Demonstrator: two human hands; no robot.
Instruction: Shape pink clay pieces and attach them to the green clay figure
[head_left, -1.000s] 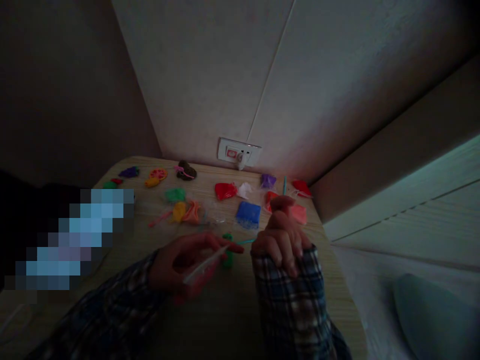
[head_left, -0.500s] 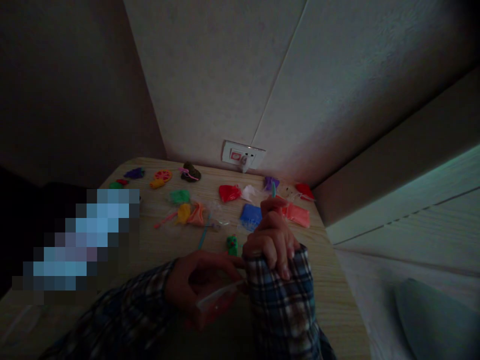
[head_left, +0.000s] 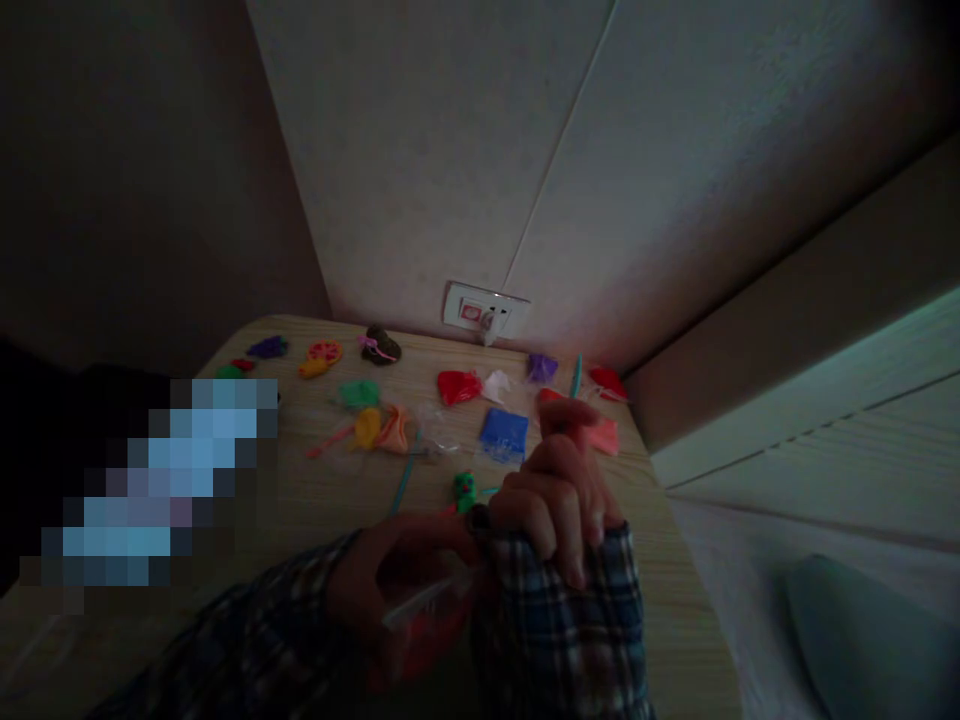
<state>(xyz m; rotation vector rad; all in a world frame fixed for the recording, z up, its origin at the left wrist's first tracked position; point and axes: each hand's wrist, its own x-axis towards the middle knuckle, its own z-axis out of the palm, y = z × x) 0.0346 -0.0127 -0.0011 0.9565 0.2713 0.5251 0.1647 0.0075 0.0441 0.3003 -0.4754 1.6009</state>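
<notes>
My left hand [head_left: 375,570] is curled around a clear plastic bag [head_left: 427,620] with red, clay-like material inside, low in the view. At its fingertips, against my right cuff, shows a small dark piece [head_left: 477,517]. My right hand [head_left: 559,480] is closed, with a thin teal modelling tool [head_left: 577,375] sticking up past the index finger; the grip itself is partly hidden. Just beyond my hands stands a small green figure [head_left: 465,490] with a dark eye spot. Behind my right hand lie a blue clay packet [head_left: 504,434] and a salmon-pink packet [head_left: 604,435].
On the wooden table [head_left: 675,600] lie red [head_left: 457,387], purple [head_left: 541,367] and green [head_left: 360,393] packets, a teal stick [head_left: 403,485], and finished shapes including a brown one with a pink bow [head_left: 380,346]. A wall socket [head_left: 486,308] is behind. A blurred-out patch [head_left: 165,480] covers the left.
My right hand has shifted slightly right and down, and the teal tool's tip has moved right with it. The left hand stays around the bag, lowered a little; the dark piece now shows.
</notes>
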